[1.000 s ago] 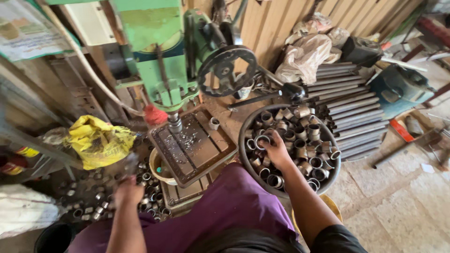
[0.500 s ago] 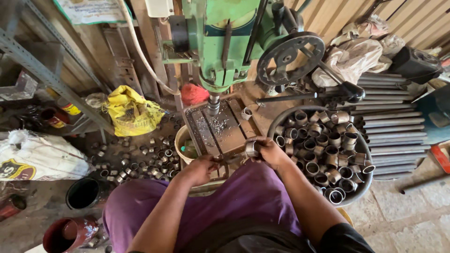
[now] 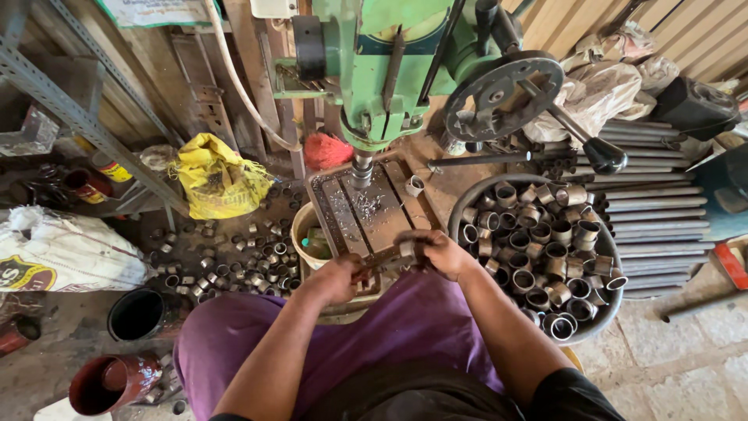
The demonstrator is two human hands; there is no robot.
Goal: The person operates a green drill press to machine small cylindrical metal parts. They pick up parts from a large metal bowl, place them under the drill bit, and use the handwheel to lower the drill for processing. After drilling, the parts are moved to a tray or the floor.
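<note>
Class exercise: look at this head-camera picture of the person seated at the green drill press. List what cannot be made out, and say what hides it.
- Head view: the short metal ring in the right hand is mostly covered by the fingers.
- What the left hand grips: hidden inside the fist.
- The drill press top: cut off by the upper edge.
- The drill tip: too small to tell.
- The basin floor: buried under rings.

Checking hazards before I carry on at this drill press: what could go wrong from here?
Both the left hand and right hand work at the near edge of the drill table, under the spindle; fingers could get caught. Metal chips on the table may cut bare skin. The short pipe piece could slip.
</note>
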